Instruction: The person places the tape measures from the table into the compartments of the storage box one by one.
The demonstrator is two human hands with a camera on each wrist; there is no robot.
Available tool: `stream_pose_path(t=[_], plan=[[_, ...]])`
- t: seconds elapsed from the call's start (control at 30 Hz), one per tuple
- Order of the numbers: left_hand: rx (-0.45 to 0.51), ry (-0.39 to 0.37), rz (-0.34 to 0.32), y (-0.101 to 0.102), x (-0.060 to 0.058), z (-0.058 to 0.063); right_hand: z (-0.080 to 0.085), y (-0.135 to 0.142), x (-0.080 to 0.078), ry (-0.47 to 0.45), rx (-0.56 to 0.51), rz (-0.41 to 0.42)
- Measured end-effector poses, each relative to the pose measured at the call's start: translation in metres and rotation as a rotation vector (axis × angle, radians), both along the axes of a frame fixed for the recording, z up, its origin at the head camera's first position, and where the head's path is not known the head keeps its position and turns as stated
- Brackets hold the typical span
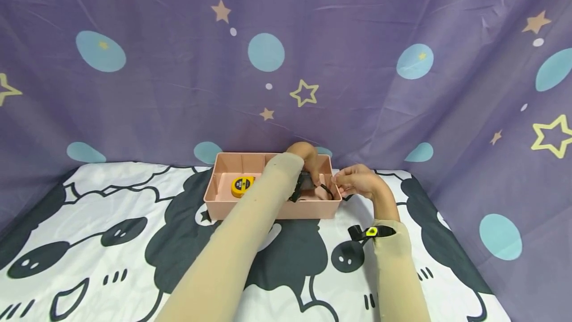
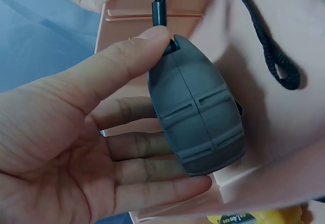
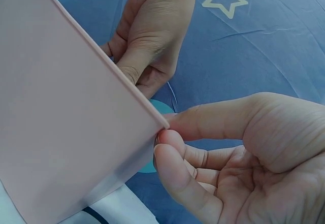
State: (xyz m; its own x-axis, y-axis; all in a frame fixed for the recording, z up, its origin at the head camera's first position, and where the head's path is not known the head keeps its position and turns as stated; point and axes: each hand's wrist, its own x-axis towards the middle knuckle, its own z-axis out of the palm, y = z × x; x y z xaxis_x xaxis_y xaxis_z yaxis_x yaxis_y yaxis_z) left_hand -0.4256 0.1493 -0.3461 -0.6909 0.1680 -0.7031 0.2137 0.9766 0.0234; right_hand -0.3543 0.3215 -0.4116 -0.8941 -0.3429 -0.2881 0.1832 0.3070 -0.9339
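Observation:
My left hand (image 1: 308, 156) reaches down into the right part of a pink divided box (image 1: 308, 210). In the left wrist view it holds a dark grey rounded case (image 2: 195, 107) with a ridged, seamed side, thumb on its top end and fingers behind it. A black cord (image 2: 259, 31) is fixed to that end, and its loop trails over the box floor. My right hand (image 1: 359, 181) is at the box's right end; the right wrist view shows its thumb and index finger pinching the rim corner. A yellow tape measure (image 1: 242, 186) lies in the left compartment.
The box stands on a white cloth (image 1: 125, 198) with dark cartoon shapes, close to a purple curtain (image 1: 178, 63) with stars and blue spots. My left forearm (image 1: 241, 237) crosses over the box's front wall. A black and yellow band (image 1: 372, 232) sits around my right sleeve.

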Motion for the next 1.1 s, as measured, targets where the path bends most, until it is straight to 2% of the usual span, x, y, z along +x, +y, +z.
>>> stream_pose_path(t=[0.27, 0.33, 0.47, 0.53, 0.73, 0.83, 1.1], plan=[[-0.018, -0.091, -0.006, -0.006, 0.000, -0.001, -0.002, -0.003, 0.004, -0.003, 0.012, 0.002], [-0.004, -0.075, -0.034, -0.009, 0.000, 0.000, -0.002, -0.004, 0.004, 0.001, 0.019, -0.002], [0.035, 0.008, -0.078, -0.016, 0.001, 0.000, 0.000, -0.006, 0.001, 0.000, 0.009, -0.006], [0.043, 0.026, -0.079, -0.017, 0.001, 0.000, 0.000, -0.005, -0.001, 0.001, 0.000, -0.002], [0.042, -0.040, 0.007, -0.008, -0.003, 0.001, 0.001, -0.002, -0.002, 0.003, -0.013, -0.008], [0.013, -0.058, 0.027, -0.003, -0.003, 0.001, 0.000, -0.001, -0.002, -0.007, -0.010, -0.007], [0.017, -0.042, 0.107, 0.002, -0.002, -0.002, -0.001, 0.001, 0.001, -0.011, -0.011, -0.026]])
